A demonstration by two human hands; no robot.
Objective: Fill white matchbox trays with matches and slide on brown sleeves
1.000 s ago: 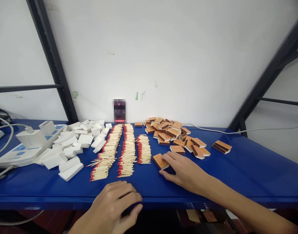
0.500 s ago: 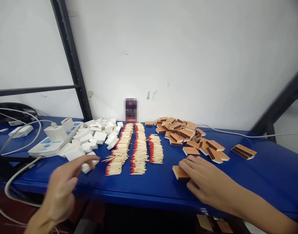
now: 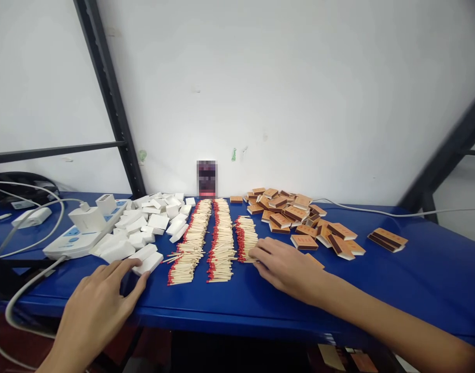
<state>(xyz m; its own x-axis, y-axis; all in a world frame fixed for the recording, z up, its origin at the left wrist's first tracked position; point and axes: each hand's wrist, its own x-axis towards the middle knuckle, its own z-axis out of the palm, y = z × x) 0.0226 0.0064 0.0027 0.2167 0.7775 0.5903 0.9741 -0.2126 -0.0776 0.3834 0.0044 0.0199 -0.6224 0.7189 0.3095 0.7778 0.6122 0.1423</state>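
Note:
My left hand (image 3: 101,298) has its thumb and index finger closed on the edges of a white matchbox tray (image 3: 151,263) at the near end of a pile of such trays (image 3: 138,223). My right hand (image 3: 286,267) reaches over the near end of the short right-hand row of red-headed matches (image 3: 247,238). Its fingertips are bent together on the sticks' pale ends; how many it pinches is hidden. Two longer rows of matches (image 3: 222,243) lie to the left. Behind my right wrist, an orange-brown matchbox sleeve (image 3: 314,260) is partly covered.
A heap of matchbox sleeves (image 3: 295,213) lies at the back right, with a few more sleeves (image 3: 388,239) farther right. On the left are a power strip (image 3: 76,235) with chargers and white cables. A dark shelf post (image 3: 113,98) rises behind the blue table (image 3: 237,305).
My right hand has left the near matchbox sleeve and moved left to the short match row. My left hand has come down and closed on a white tray.

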